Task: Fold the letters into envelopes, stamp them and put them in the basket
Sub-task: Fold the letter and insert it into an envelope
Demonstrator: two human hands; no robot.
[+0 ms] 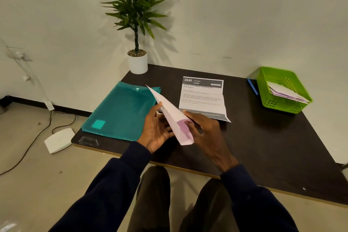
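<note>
Our left hand (pixel 158 131) and right hand (pixel 206 134) both grip the envelope (pixel 169 112) above the tabletop (pixel 263 147), and we think its mouth may tear if the creased letter (pixel 202 98) is pushed in crooked.

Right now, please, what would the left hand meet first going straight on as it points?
The left hand, past the envelope it holds, would probably reach the printed letter; depth is unclear.
</note>
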